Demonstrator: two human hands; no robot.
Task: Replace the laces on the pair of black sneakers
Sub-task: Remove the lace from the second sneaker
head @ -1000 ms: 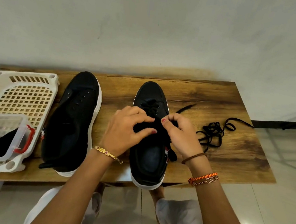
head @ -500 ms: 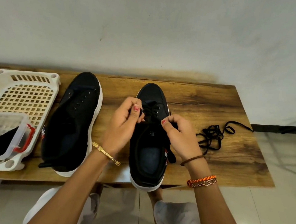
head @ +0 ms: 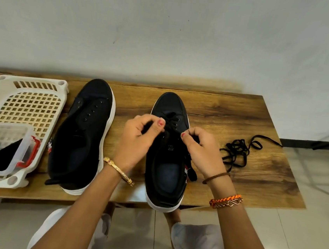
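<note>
Pinching the lace (head: 172, 123) from both sides, the left hand (head: 137, 141) and right hand (head: 201, 150) flank the right sneaker (head: 165, 165), whose eyelet rows run away from the person.

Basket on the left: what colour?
Cream-white plastic basket with a grid of square holes; the head view shows it clearly.

Both hands' fingers (head: 160, 123) curled, pinching
</note>
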